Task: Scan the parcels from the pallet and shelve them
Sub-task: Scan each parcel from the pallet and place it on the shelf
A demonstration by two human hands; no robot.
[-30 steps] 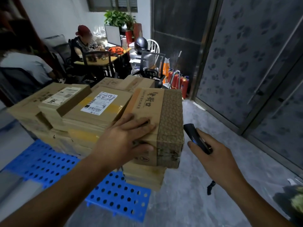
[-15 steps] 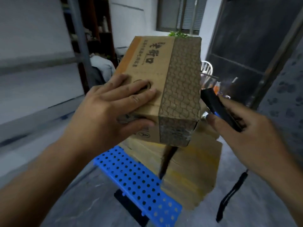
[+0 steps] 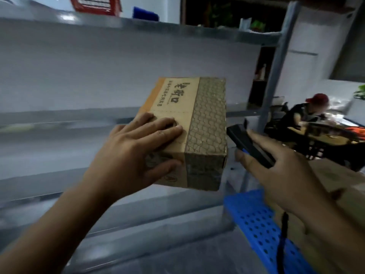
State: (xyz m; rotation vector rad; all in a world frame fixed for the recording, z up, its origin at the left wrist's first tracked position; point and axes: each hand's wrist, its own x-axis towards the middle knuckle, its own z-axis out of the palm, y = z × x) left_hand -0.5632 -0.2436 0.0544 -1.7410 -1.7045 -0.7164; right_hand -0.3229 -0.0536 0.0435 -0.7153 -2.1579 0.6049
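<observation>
Head view: left hand point(image 3: 134, 155) grips parcel point(image 3: 207, 123), right hand point(image 3: 280, 178) holds scanner point(image 3: 247, 146) (grey metal shelves point(image 3: 197, 29) ahead).

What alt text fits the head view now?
The left hand grips a cardboard parcel, held up in front of grey metal shelving, while the right hand holds a black handheld scanner beside it. A blue perforated pallet lies at lower right, and a person sits at a desk in the background.
</observation>
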